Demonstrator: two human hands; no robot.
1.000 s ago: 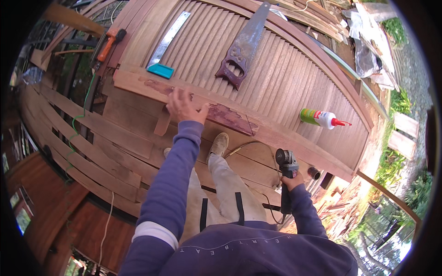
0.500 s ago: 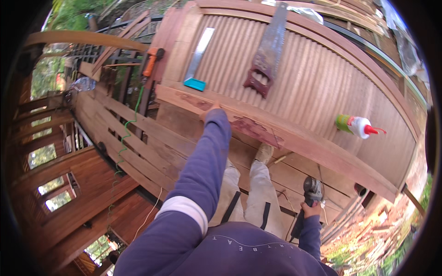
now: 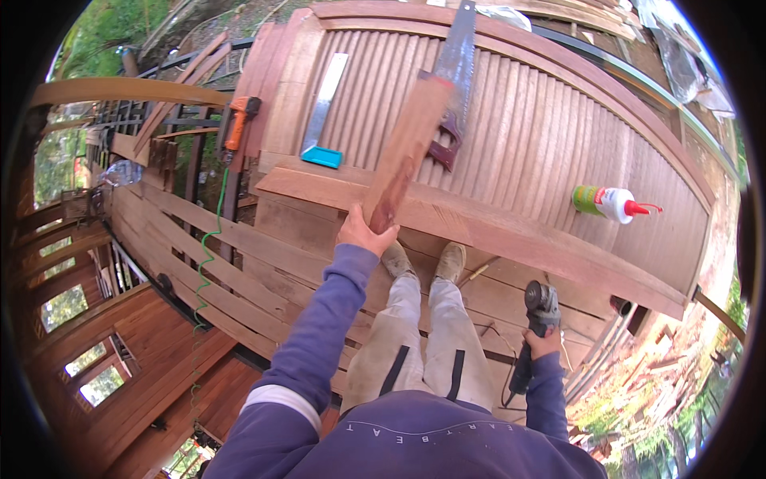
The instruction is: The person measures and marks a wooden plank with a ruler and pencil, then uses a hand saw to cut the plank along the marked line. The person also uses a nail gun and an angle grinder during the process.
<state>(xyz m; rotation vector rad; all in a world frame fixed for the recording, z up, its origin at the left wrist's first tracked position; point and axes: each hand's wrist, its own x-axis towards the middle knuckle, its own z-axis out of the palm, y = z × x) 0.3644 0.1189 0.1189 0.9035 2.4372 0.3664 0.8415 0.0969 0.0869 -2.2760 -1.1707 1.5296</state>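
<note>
My left hand (image 3: 365,231) is closed around the near end of a short wooden board (image 3: 411,148) with a dark patch. The board points away from me, across the front rail of a louvred wooden panel (image 3: 527,120), and hides part of a handsaw (image 3: 459,64). Whether it touches the panel I cannot tell. Low on the right, my right hand (image 3: 544,343) grips an angle grinder (image 3: 541,307), its disc end up and apart from the panel. A try square (image 3: 322,156) with a turquoise stock lies left of the board.
A white-and-green glue bottle (image 3: 610,204) with a red nozzle lies on the panel's right part. An orange tool (image 3: 238,124) with a green coiled hose (image 3: 209,247) rests at the left. Slatted planks (image 3: 199,227) run left, with gaps between them. My feet stand before the panel.
The board that lay along the panel's front rail is now lifted and turned to point away, in my left hand. The angle grinder has stayed low at the right.
</note>
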